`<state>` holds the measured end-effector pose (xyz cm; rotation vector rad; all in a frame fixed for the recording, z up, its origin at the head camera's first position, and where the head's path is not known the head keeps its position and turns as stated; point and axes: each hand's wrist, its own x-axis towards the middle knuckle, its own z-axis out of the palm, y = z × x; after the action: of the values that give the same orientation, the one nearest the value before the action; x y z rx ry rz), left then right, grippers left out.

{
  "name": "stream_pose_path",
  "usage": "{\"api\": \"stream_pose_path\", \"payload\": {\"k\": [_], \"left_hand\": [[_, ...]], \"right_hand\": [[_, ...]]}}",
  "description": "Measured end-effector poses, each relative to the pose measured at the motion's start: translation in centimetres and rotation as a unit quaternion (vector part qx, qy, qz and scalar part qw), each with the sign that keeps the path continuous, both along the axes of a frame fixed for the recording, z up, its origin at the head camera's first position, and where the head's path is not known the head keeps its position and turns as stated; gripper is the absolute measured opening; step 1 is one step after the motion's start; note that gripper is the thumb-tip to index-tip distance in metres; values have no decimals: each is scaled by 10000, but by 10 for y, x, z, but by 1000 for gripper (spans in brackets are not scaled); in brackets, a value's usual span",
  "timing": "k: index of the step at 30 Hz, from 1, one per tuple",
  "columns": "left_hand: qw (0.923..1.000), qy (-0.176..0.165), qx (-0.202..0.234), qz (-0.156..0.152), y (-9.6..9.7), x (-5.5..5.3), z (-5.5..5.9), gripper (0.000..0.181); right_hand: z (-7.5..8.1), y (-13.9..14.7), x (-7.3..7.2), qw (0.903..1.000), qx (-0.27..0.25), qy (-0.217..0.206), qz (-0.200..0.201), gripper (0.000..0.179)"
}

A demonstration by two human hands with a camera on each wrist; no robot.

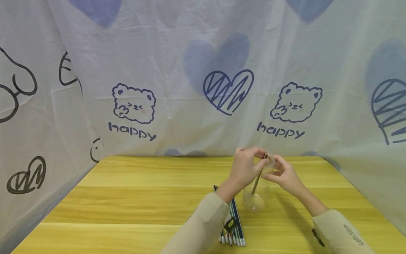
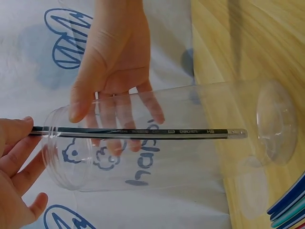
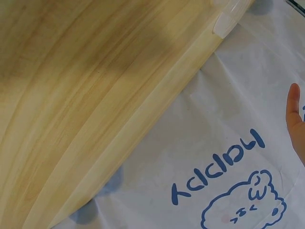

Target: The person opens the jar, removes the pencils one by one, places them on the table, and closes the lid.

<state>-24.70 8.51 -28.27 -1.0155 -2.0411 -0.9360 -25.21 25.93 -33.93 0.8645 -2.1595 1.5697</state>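
A clear plastic jar [image 1: 266, 187] with a threaded mouth stands roughly upright, slightly tilted in the head view; whether its base touches the table cannot be told. My left hand [image 1: 245, 167] pinches a dark striped pencil [image 2: 157, 132] near its upper end, at the jar's mouth. Most of the pencil is inside the jar, its eraser end pointing down, short of the base in the left wrist view. My right hand [image 1: 285, 176] holds the jar near its neck, thumb on the near side and fingers behind. The right wrist view catches only one finger [image 3: 294, 107] and part of the jar [image 3: 229, 18].
Several pencils [image 1: 238, 218] lie side by side on the wooden table [image 1: 142, 201], partly under my left forearm, erasers toward me. A white curtain [image 1: 177, 116] with printed hearts and bears hangs behind the table and along its sides.
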Motion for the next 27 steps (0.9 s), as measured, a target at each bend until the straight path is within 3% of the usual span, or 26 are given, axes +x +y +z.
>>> {"api": "stream_pose_path", "payload": {"k": [11, 18, 27], "left_hand": [[9988, -208, 280, -345, -5, 0, 6, 16], [9945, -365, 660, -734, -6, -3, 6, 16], [9878, -475, 1178, -896, -9, 0, 13, 16]], "right_hand": [[1, -1, 2, 9998, 61, -29, -189, 49], [1, -2, 2, 9998, 39, -49, -211, 50], [1, -3, 3, 9997, 16, -57, -241, 49]]}}
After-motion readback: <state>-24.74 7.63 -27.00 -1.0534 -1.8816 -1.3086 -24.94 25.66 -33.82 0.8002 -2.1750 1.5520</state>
